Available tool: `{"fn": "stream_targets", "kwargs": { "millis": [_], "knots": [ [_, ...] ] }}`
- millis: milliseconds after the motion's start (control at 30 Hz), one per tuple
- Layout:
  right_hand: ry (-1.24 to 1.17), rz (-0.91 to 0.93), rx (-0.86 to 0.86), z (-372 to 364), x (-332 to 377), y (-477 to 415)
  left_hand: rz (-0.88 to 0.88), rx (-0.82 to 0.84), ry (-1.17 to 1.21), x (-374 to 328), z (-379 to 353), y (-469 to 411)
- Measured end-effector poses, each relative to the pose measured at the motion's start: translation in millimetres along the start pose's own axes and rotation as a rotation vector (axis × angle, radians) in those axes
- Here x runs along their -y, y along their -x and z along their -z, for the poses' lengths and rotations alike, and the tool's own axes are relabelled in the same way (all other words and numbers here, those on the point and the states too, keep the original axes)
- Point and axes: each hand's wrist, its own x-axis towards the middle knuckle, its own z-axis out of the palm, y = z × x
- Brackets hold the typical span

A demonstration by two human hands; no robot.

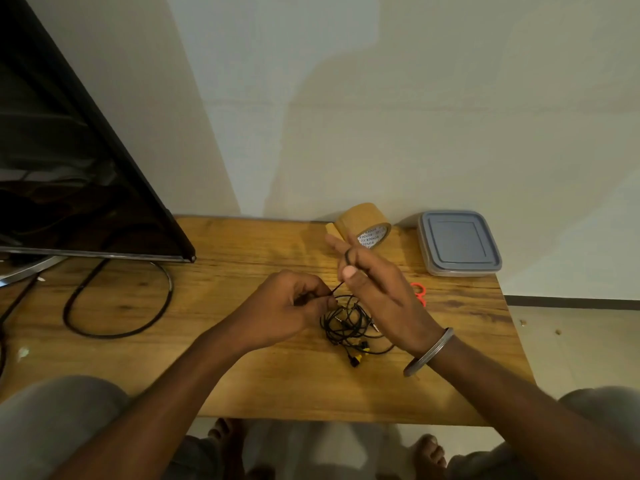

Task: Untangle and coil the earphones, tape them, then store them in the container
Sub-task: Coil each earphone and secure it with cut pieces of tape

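Note:
Black earphones (346, 323) with yellow-and-black earbuds lie in a tangle on the wooden table (242, 375). My left hand (291, 310) pinches a strand of the cable just left of the tangle. My right hand (377, 289) is raised above it, and the same strand runs taut up to its fingers, looped around one of them. A roll of brown tape (363, 225) stands on edge at the back of the table. To the right of the tape sits the clear container (459, 242) with its grey lid on.
Orange-handled scissors (419, 292) peek out behind my right wrist. A dark monitor (69, 168) stands on the left, with a thick black cable (117, 306) looped on the table below it. The wall runs along the table's far edge. My knees and feet show below.

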Motion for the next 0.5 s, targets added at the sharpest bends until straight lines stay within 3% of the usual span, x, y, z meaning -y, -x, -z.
{"fn": "stream_targets", "kwargs": {
  "millis": [100,267,500],
  "knots": [
    [0.283,0.057,0.009,-8,-8,5,-0.041,-0.007,-0.005,0,1,-1],
    [0.489,0.119,-0.025,-10,-14,2,-0.069,-0.042,0.013,-4,3,0],
    [0.799,0.147,0.074,-8,-15,3,-0.104,-0.140,-0.092,-2,10,2]
  ]
}}
